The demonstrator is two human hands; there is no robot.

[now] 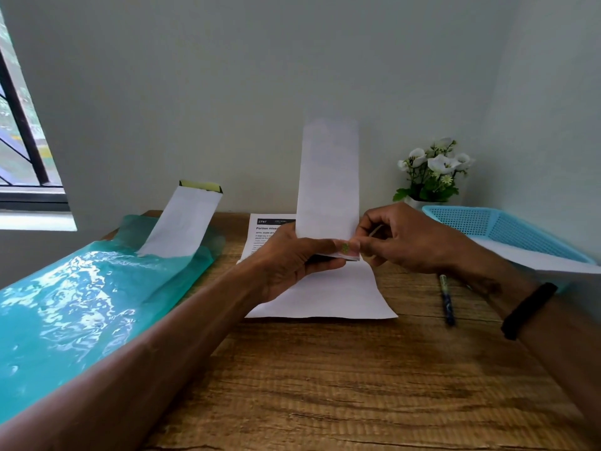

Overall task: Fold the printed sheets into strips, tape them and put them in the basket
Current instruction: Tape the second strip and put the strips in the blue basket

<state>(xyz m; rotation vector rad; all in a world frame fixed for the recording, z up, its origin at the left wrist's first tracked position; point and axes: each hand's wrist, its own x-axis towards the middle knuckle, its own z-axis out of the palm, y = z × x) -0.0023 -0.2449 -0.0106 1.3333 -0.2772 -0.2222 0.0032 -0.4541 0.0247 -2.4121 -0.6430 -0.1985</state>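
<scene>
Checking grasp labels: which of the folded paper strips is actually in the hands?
The upright strip at centre, pinched by both hands; the others lie on the teal bag and in the basket.

Two hands: left (292, 255), right (406, 239). Three white folded paper strips (328, 177). One flat printed sheet (322, 294). One blue plastic mesh basket (507, 229). One dark pen (447, 299). One white flower pot plant (432, 170).

Pale wall (227, 76) behind wooden table (325, 385); barred window (22, 141) at left.

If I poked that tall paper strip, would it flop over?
Probably it would bend. The strip is thin folded paper, gripped only at its bottom by the left hand and right hand. It stands upright now, so the folds likely stiffen it. It looks very light.
</scene>
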